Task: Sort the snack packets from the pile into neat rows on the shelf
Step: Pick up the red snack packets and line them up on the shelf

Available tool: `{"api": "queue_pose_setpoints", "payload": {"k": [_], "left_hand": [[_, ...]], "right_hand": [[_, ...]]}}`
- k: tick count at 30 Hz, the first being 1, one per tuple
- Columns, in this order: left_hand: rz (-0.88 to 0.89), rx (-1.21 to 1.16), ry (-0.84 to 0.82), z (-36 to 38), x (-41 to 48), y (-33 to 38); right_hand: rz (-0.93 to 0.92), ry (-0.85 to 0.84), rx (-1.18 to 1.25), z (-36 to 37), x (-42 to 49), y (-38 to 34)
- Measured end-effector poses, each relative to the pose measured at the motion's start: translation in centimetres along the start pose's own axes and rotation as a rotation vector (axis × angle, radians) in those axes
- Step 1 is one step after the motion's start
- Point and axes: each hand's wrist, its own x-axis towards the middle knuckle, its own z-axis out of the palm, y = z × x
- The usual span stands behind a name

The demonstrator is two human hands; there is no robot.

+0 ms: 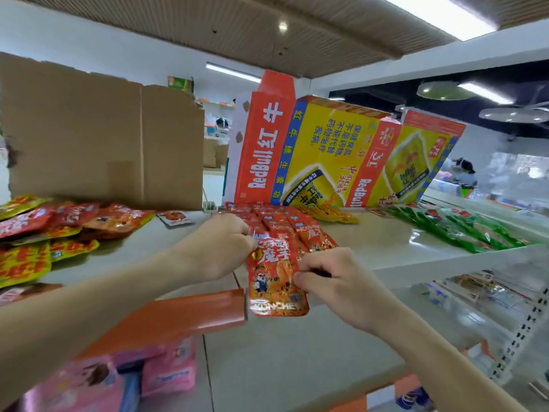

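An orange-red snack packet lies at the front of a row of like red packets running back along the white shelf. My left hand pinches the packet's upper left edge. On the packet's right edge, my right hand pinches it with curled fingers. The packet's lower end hangs over the shelf's front edge. A loose pile of red and yellow packets lies at the left of the shelf.
A row of green packets lies at the right and some yellow packets at the back. Flattened Red Bull cartons and a brown cardboard sheet lean at the back. Pink packets lie lower down beside an orange divider.
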Motion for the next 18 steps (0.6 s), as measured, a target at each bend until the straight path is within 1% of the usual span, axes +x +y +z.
{"api": "queue_pose_setpoints", "payload": {"k": [2, 5, 6, 8, 10, 12, 14, 15, 18], "left_hand": [[-0.018, 0.066, 0.001, -0.3, 1.1, -0.3], [-0.022, 0.284, 0.017, -0.6, 2.7, -0.2], [-0.017, 0.351, 0.007, -0.7, 2.9, 0.2], [-0.07, 0.454, -0.03, -1.0, 4.1, -0.1], [-0.12, 0.468, -0.047, -0.6, 5.4, -0.9], [-0.104, 0.456, 0.002, 0.4, 6.2, -2.3], [-0.135, 0.483, 0.128, 1.3, 6.2, -3.0], [-0.125, 0.51, 0.161, 1.5, 6.2, -3.0], [-0.111, 0.54, 0.15, 1.8, 5.9, -2.7]], "right_hand": [[0.003, -0.017, 0.005, -0.1, 1.5, 0.2], [0.018, -0.08, 0.013, -0.3, 4.1, 1.4], [0.022, -0.103, 0.023, -0.3, 5.0, 1.9], [0.019, -0.14, 0.051, -0.3, 6.4, 2.8], [0.006, -0.157, 0.042, -0.2, 7.5, 3.7], [-0.025, -0.156, -0.048, -0.1, 8.2, 4.5], [-0.079, -0.129, -0.168, 0.0, 8.5, 5.1], [-0.107, -0.11, -0.207, 0.0, 8.6, 5.2], [-0.176, -0.083, -0.308, 0.0, 8.5, 5.2]]}}
